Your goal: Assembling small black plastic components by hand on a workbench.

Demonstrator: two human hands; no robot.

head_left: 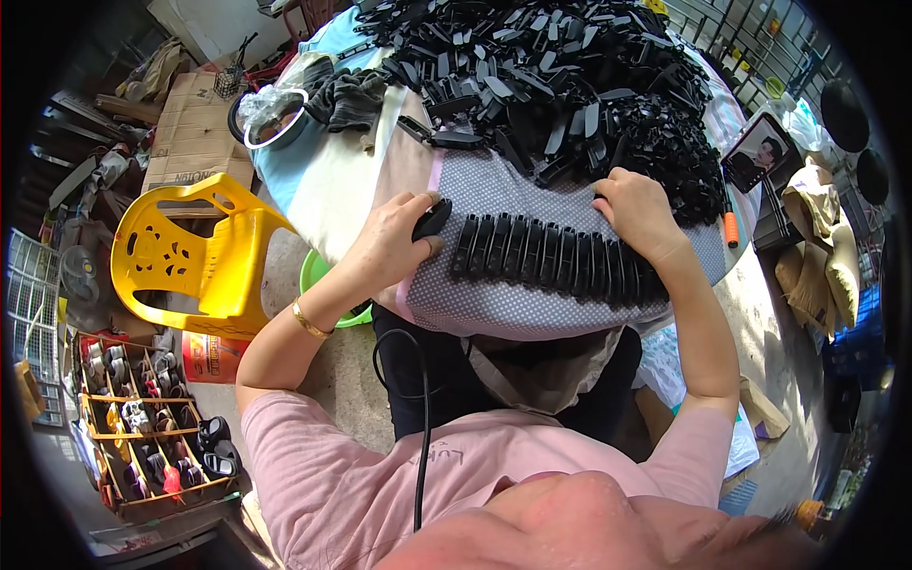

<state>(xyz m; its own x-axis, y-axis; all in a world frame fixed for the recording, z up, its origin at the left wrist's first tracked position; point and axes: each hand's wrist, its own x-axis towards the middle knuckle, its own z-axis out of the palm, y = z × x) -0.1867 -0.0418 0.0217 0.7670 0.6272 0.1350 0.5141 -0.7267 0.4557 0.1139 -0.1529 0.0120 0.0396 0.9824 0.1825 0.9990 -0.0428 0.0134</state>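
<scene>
My left hand (394,237) is closed around a black plastic piece (433,219) at the left side of a dotted grey cloth (494,318). On the right, my right hand (638,211) pinches a small black piece (598,197), mostly hidden by the fingers. Between and just below the hands, a row of long black plastic pieces (551,256) lies side by side on the cloth. A large heap of loose black plastic parts (570,85) covers the far part of the table, its near edge close to my right hand.
An orange-handled tool (731,230) and a phone (763,152) on a stand are at the right. Dark gloves (351,98) and a white bowl (277,133) lie far left. A yellow chair (204,252), green basin (313,275) and shoe rack (142,427) stand left.
</scene>
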